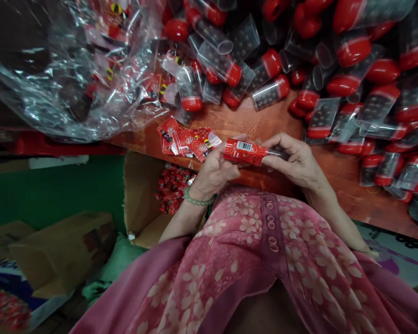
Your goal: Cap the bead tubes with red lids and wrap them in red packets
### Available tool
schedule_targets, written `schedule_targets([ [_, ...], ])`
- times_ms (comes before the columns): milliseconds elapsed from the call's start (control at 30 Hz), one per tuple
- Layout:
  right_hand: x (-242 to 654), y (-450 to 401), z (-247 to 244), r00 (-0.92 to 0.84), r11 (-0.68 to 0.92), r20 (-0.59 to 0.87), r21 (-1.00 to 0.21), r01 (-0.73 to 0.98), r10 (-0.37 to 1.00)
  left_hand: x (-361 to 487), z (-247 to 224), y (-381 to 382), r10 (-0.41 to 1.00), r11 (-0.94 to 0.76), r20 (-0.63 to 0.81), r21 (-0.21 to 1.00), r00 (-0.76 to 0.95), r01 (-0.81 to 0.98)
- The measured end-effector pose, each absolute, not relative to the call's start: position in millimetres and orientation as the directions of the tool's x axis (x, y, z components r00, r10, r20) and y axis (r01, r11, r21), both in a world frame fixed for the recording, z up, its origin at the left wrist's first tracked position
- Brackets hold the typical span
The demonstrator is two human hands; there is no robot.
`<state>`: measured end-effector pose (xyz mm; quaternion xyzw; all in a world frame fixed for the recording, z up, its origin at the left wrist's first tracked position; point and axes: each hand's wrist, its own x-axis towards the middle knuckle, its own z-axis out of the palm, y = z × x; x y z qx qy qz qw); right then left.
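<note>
Between my hands, above the table's front edge, lies a small tube wrapped in a red printed label sleeve (243,152) with a barcode facing up. My left hand (216,168), with a green bead bracelet on its wrist, pinches the sleeve's left end. At the other end, my right hand (292,157) grips the dark, clear part of the tube that sticks out of the sleeve. Several loose red label sleeves (190,139) lie flat on the table just beyond my left hand.
Many clear tubes of dark balls with red caps (270,92) are heaped across the back and right of the orange table (226,121). A clear plastic bag (101,106) of labels sits at back left. Below the edge, an open cardboard box (139,195) holds red wrapped pieces (172,185).
</note>
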<state>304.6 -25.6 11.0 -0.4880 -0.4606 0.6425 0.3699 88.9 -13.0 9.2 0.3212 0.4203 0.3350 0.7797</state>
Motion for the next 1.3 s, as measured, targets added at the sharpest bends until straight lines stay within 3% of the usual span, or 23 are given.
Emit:
schedule_targets([
  [167, 288.5, -26.0, 3.9, -0.199, -0.319, -0.289, -0.937, -0.14, 0.937, 118.7, 10.2, -24.0, 0.799, 0.597, -0.49, 0.708, 0.348, -0.376],
  [367, 275.9, -25.9, 7.1, -0.137, -0.306, -0.287, -0.94, -0.152, 0.948, 132.0, 5.5, -16.1, 0.813, 0.578, -0.525, 0.678, 0.251, -0.455],
  [600, 295.2, -37.7, 3.2, -0.212, -0.363, -0.327, -0.917, -0.163, 0.921, 128.9, 0.4, -3.2, 0.82, 0.571, -0.519, 0.731, 0.239, -0.374],
  [700, 296.3, -40.7, -0.2, -0.154, -0.383, -0.359, -0.909, -0.167, 0.92, 131.6, 1.5, -0.2, 0.83, 0.558, -0.502, 0.742, 0.245, -0.37],
  [833, 293.6, -40.2, 2.0, -0.031, -0.297, -0.295, -0.948, -0.116, 0.955, 131.9, 0.1, -0.4, 0.822, 0.568, -0.509, 0.764, 0.255, -0.308],
  [1067, 289.8, -39.0, -0.6, -0.089, -0.318, -0.306, -0.931, -0.182, 0.948, 131.5, -0.1, -1.7, 0.835, 0.542, -0.464, 0.788, 0.295, -0.293],
  [1300, 289.9, -37.9, -6.8, -0.063, -0.163, -0.165, -0.986, 0.036, 0.984, 143.1, 2.9, -8.5, 0.814, 0.581, -0.502, 0.72, 0.293, -0.379],
])
